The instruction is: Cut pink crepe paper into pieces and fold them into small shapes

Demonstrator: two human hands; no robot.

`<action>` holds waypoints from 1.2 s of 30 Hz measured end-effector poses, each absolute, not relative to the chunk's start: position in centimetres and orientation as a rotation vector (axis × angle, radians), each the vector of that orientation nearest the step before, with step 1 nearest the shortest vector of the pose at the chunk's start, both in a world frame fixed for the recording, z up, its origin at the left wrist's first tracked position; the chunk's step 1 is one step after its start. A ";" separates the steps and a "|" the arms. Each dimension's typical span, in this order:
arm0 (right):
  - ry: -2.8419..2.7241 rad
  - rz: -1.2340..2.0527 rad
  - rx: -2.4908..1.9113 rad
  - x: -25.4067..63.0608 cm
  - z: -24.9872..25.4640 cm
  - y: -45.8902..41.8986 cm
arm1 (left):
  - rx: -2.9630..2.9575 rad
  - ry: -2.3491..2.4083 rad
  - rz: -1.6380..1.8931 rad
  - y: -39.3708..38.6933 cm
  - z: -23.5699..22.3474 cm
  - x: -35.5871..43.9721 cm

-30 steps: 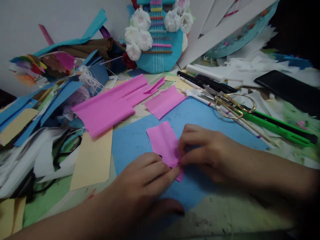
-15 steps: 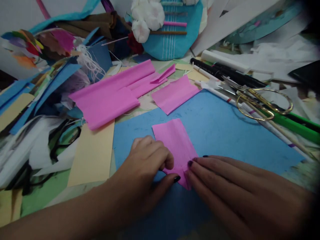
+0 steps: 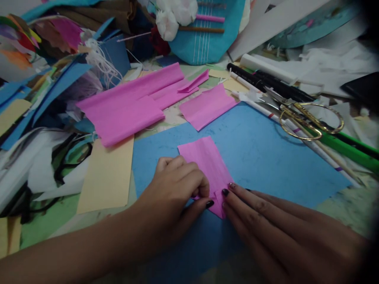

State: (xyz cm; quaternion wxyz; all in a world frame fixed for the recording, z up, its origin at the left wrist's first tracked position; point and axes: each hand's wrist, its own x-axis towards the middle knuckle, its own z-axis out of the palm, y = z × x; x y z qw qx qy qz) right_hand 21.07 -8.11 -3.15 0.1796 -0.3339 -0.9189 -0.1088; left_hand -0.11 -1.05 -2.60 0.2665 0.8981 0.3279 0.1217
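On the blue sheet (image 3: 272, 154), our left hand (image 3: 174, 193) pinches the pink crepe-paper piece (image 3: 207, 157), our right hand (image 3: 278, 228) touches its folded near corner, grip unclear to us, and its far part lies unfolded.

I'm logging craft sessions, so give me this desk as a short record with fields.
left hand: thumb and curled fingers at pink paper's near edge
right hand: fingertips on its near right corner
under paper: blue sheet
left of sheet: beige card
right side: gold-handled scissors, green cutter
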 end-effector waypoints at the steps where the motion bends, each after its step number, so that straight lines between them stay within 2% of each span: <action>1: -2.604 -0.319 -0.933 21.1 -3.1 -8.1 | 2.422 0.888 0.330 -1.1 -2.6 -0.1; 20: -2.630 -0.394 -0.877 20.6 -3.6 -8.4 | 2.479 0.865 0.298 -1.0 -2.5 0.1; 36: -2.682 -0.388 -1.005 20.5 -4.2 -9.1 | 2.437 0.937 0.285 -0.9 -2.4 0.2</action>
